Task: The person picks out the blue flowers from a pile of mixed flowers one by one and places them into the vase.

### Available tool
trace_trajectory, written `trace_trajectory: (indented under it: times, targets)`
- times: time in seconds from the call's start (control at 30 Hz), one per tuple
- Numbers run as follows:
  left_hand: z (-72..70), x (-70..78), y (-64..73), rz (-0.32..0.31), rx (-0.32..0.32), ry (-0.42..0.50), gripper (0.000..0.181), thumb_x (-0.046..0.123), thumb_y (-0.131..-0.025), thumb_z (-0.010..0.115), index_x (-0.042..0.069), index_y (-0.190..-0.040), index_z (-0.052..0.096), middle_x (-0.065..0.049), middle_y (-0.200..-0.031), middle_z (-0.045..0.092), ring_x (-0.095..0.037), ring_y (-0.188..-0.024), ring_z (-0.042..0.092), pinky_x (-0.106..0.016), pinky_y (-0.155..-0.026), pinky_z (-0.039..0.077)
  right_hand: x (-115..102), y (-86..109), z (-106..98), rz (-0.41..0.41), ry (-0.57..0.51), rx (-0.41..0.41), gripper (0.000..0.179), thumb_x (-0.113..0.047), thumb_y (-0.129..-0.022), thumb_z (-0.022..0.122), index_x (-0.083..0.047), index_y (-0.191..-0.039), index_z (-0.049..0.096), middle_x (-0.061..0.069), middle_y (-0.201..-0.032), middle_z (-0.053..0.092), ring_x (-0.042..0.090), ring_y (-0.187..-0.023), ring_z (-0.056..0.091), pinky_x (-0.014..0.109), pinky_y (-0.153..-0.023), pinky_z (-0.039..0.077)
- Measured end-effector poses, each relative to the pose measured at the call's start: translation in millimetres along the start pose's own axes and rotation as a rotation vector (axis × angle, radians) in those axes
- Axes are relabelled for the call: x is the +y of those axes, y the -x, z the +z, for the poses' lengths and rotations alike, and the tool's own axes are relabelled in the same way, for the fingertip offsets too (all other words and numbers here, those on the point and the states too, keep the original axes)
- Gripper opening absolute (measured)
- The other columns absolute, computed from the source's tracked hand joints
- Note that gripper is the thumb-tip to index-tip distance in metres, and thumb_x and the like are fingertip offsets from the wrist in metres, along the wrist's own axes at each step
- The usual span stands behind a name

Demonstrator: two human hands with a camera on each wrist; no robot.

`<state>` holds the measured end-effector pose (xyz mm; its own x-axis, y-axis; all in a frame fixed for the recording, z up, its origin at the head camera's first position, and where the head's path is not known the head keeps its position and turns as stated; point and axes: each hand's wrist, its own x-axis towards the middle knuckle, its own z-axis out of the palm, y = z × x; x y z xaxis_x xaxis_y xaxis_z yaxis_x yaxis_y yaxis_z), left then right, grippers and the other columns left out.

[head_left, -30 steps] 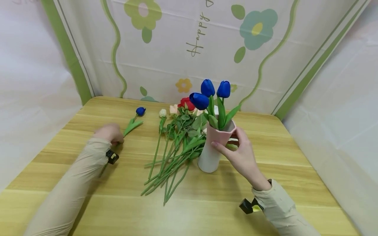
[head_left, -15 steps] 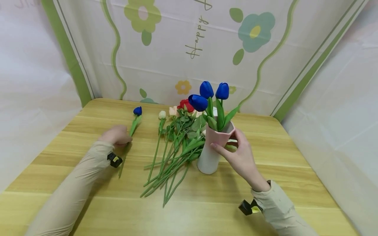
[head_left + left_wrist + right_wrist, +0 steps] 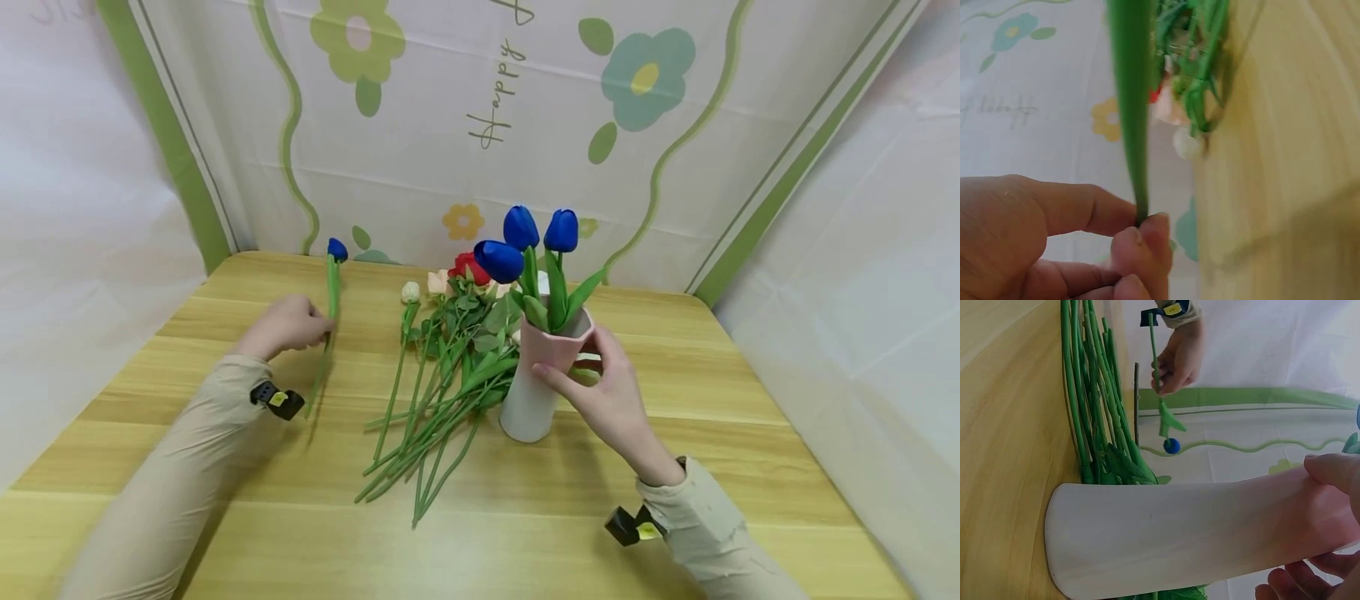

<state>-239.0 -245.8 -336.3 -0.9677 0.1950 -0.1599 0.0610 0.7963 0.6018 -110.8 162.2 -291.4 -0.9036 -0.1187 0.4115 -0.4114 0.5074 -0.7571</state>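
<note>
My left hand [image 3: 288,325] pinches the green stem of a blue tulip [image 3: 337,250], with the bloom pointing away from me. In the left wrist view thumb and fingertips meet on the stem [image 3: 1132,125]. My right hand [image 3: 607,387] grips a pink and white vase [image 3: 534,392] near its rim, thumb in front and fingers behind. Out of the vase rise three blue tulips [image 3: 561,231] with green leaves. In the right wrist view the white lower part of the vase [image 3: 1147,537] shows close up, its base at the table.
A pile of flowers with long green stems [image 3: 427,442] lies left of the vase. At its far end are a red rose [image 3: 470,268], pale pink blooms and a small white bud [image 3: 410,292]. A printed cloth [image 3: 420,150] hangs behind the wooden table [image 3: 465,550].
My left hand has lifted the blue tulip off the table and its bloom has swung to the left and away from me. The right hand keeps its grip on the vase.
</note>
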Motion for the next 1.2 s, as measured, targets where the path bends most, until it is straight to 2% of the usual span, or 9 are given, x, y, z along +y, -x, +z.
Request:
trace_trajectory:
  times: [0.2,0.37,0.6,0.73,0.83,0.9,1.0,1.1,1.2]
  targets:
    - [-3.7,20.5,12.2,0.078,0.112,0.028,0.036,0.021,-0.098,0.052,0.004,-0.07,0.067,-0.004,-0.071,0.067,-0.019,-0.057,0.053,-0.033,-0.053,0.041,0,0.3,0,0.0,-0.001,-0.001,0.06,-0.006,-0.082,0.081,0.002,-0.133,0.05,0.012,-0.119,0.056,0.027,-0.103,0.057,0.03,-0.08,0.051]
    - [-2.4,38.6,23.1,0.125,0.184,0.041,0.031,0.021,-0.097,0.051,0.005,-0.077,0.069,-0.008,-0.08,0.07,-0.022,-0.067,0.062,-0.034,-0.054,0.041,2,0.7,1,-0.005,0.009,-0.005,0.06,-0.006,-0.082,0.08,0.002,-0.133,0.05,0.012,-0.118,0.056,0.026,-0.103,0.057,0.031,-0.08,0.051]
    - [0.5,59.0,35.2,0.177,0.286,0.098,0.024,0.019,-0.096,0.049,0.007,-0.091,0.069,-0.008,-0.082,0.069,-0.022,-0.071,0.064,-0.034,-0.055,0.046,33,-1.5,2,0.01,-0.042,-0.006,0.062,-0.015,-0.082,0.082,-0.009,-0.136,0.051,0.005,-0.124,0.054,0.023,-0.106,0.055,0.031,-0.083,0.05]
    - [2.5,73.8,43.1,0.207,0.332,0.115,0.024,0.022,-0.097,0.048,0.009,-0.095,0.068,-0.005,-0.08,0.068,-0.022,-0.068,0.062,-0.035,-0.054,0.044,36,-1.2,0,-0.03,-0.095,0.044,0.065,-0.014,-0.082,0.082,-0.01,-0.139,0.049,0.004,-0.127,0.053,0.021,-0.108,0.053,0.031,-0.087,0.047]
    - [4.7,83.8,49.6,0.238,0.358,0.149,0.024,0.025,-0.098,0.049,0.009,-0.096,0.068,-0.006,-0.078,0.067,-0.022,-0.068,0.062,-0.037,-0.056,0.046,33,-0.4,0,-0.123,-0.097,0.136,0.069,-0.011,-0.082,0.081,-0.007,-0.141,0.046,0.006,-0.13,0.05,0.019,-0.112,0.049,0.033,-0.09,0.044]
    - [6.3,89.2,53.8,0.263,0.372,0.169,0.025,0.026,-0.099,0.049,0.01,-0.096,0.068,-0.006,-0.077,0.066,-0.02,-0.068,0.063,-0.037,-0.058,0.047,27,0.9,2,-0.224,-0.077,0.227,0.067,-0.016,-0.083,0.081,-0.001,-0.138,0.047,0.01,-0.13,0.05,0.022,-0.114,0.048,0.034,-0.093,0.043]
    - [9.2,95.6,59.2,0.304,0.391,0.187,0.024,0.028,-0.099,0.051,0.011,-0.095,0.068,-0.005,-0.074,0.066,-0.018,-0.066,0.063,-0.037,-0.059,0.048,12,2.1,7,-0.438,-0.028,0.41,0.063,-0.031,-0.086,0.078,0.01,-0.125,0.051,0.022,-0.123,0.052,0.032,-0.112,0.048,0.037,-0.092,0.041]
    - [12.0,101.7,65.1,0.348,0.418,0.195,0.022,0.028,-0.1,0.053,0.012,-0.094,0.068,-0.002,-0.072,0.065,-0.017,-0.063,0.062,-0.036,-0.056,0.048,-5,2.3,13,-0.672,0.031,0.571,0.061,-0.039,-0.089,0.07,0.016,-0.107,0.054,0.032,-0.109,0.054,0.042,-0.1,0.05,0.038,-0.09,0.04]
    - [14.5,109.5,72.2,0.39,0.451,0.21,0.021,0.027,-0.1,0.056,0.012,-0.094,0.068,-0.001,-0.07,0.064,-0.017,-0.061,0.061,-0.034,-0.053,0.047,-16,2.7,18,-0.839,0.055,0.612,0.048,-0.033,-0.092,0.067,0.014,-0.095,0.056,0.032,-0.098,0.056,0.044,-0.088,0.052,0.035,-0.087,0.041]
